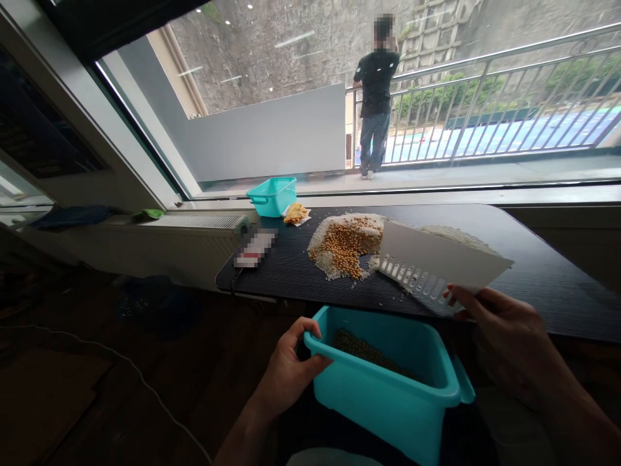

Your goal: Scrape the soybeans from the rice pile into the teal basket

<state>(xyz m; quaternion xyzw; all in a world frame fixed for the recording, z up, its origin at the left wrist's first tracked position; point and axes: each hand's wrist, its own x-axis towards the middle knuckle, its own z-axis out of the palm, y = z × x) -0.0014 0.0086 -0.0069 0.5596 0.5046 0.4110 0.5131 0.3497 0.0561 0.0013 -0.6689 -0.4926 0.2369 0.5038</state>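
Observation:
My left hand (pixel 291 369) grips the rim of a teal plastic bin (pixel 388 395) held below the table edge; dark green beans lie inside the bin. My right hand (pixel 504 336) is closed on a white slotted scoop (pixel 436 262), whose slotted edge rests on the black table (pixel 533 272) beside a pile of yellow soybeans (pixel 347 243) mixed with white rice (pixel 325 249). More rice lies behind the scoop.
A second teal bin (pixel 272 195) stands at the table's back left, next to a yellow crumpled wrapper (pixel 295 212). A flat blurred object (pixel 255 249) lies left of the pile. Outside the window a person (pixel 376 90) stands at a railing. A white cable (pixel 121 369) crosses the floor.

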